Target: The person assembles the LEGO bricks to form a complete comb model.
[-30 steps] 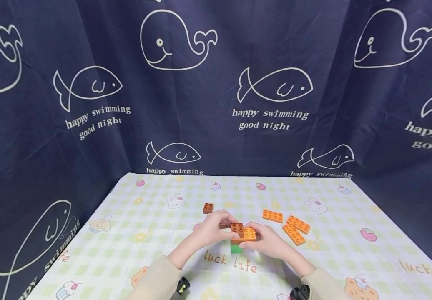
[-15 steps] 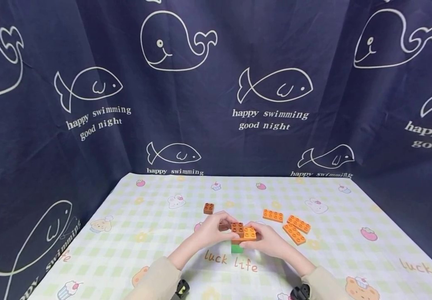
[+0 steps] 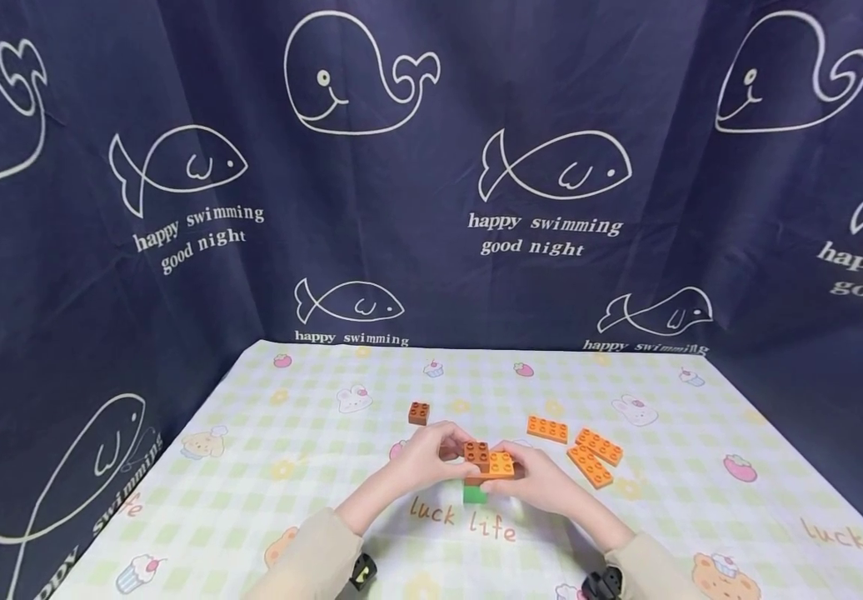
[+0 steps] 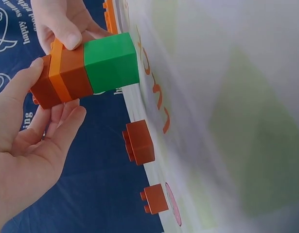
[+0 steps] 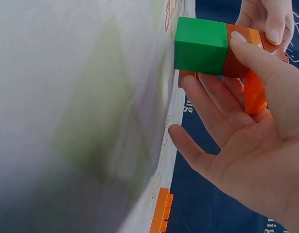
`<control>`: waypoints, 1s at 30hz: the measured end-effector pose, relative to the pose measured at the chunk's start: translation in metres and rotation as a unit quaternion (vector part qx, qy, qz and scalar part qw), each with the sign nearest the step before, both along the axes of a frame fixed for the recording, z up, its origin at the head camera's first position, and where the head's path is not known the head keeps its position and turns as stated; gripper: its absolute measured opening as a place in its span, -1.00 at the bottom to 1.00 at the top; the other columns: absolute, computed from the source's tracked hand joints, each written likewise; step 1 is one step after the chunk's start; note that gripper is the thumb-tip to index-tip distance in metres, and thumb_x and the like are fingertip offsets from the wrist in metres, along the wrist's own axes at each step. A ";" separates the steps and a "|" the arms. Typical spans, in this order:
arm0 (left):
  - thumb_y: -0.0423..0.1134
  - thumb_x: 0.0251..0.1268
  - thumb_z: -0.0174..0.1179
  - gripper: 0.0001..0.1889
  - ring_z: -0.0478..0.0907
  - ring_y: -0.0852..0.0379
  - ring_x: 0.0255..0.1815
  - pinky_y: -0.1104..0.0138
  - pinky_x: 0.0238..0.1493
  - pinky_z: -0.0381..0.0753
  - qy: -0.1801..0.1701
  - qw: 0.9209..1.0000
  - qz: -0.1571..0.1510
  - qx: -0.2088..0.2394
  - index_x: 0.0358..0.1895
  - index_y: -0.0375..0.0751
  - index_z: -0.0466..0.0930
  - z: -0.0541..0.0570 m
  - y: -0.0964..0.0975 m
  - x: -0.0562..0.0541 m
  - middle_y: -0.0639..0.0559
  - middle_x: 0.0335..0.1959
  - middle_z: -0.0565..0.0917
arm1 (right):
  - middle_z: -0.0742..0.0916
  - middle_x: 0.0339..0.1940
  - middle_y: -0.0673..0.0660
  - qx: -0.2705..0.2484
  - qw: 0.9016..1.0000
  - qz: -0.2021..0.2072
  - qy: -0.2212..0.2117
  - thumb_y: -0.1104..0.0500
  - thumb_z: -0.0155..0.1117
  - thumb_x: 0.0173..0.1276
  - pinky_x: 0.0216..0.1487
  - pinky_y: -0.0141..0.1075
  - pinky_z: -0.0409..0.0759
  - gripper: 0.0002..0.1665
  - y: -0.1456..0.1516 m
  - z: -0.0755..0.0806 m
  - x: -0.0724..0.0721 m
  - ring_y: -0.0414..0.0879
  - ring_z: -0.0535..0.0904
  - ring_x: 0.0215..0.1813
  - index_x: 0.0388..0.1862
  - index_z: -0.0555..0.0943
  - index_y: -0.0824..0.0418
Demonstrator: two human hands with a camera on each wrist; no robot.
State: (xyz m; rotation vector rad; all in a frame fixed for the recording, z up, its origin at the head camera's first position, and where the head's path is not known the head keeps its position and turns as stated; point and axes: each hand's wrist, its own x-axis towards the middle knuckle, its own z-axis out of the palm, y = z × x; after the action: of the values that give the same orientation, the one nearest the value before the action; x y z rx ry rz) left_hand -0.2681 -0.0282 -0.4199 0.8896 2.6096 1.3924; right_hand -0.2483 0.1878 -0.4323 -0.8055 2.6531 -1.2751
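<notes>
A small tower of toy building bricks stands between both hands in the head view. Its base is a green brick. Above that come a brown brick, a thin orange plate and a second brown brick covering the plate's left part. The left hand pinches the upper brown brick between thumb and fingers. From the other side, the right hand holds the tower, its thumb on the lower brown brick in the right wrist view. The plate juts out toward the right palm.
Beyond the left hand lies a loose brown brick; another brown brick shows in the left wrist view. Several orange plates lie right of the hands, including one farther back. A patterned cloth covers the table, with dark curtains behind.
Both hands keep their grip on the tower, almost still. The head view has shifted slightly.
</notes>
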 end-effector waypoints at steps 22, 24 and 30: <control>-0.21 0.05 0.38 -0.69 0.62 0.11 -0.19 0.51 -0.07 0.61 0.004 1.000 0.000 0.007 -0.14 -0.17 0.56 -0.003 0.000 0.001 0.08 -0.28 0.64 | 0.68 -0.20 -0.04 0.012 1.000 -0.023 -0.004 -0.08 0.37 0.16 -0.23 -0.45 0.53 -0.54 -0.001 0.001 0.000 -0.30 0.55 -0.26 -0.04 0.54 0.09; -0.19 0.05 0.38 -0.69 0.61 0.17 -0.20 0.53 -0.07 0.61 0.001 1.000 0.001 0.007 -0.13 -0.16 0.56 -0.004 0.000 0.001 0.10 -0.28 0.64 | 0.68 -0.17 -0.04 0.020 0.999 -0.030 0.003 -0.10 0.37 0.15 -0.19 -0.43 0.53 -0.52 -0.001 0.002 0.000 -0.26 0.56 -0.21 -0.02 0.54 0.08; -0.18 0.05 0.38 -0.68 0.60 0.18 -0.20 0.53 -0.07 0.60 -0.004 1.000 0.005 0.008 -0.12 -0.15 0.56 -0.004 -0.001 0.001 0.10 -0.27 0.63 | 0.68 -0.02 0.04 0.025 0.999 -0.034 0.018 -0.11 0.37 0.15 0.03 -0.24 0.57 -0.44 -0.002 0.004 0.003 -0.06 0.59 -0.01 0.05 0.53 0.12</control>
State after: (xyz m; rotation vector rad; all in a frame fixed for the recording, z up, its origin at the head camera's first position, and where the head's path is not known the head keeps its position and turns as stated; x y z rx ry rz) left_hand -0.2669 -0.0287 -0.4235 0.8723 2.6042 1.4182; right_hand -0.2457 0.1862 -0.4280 -0.7437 2.7514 -1.2142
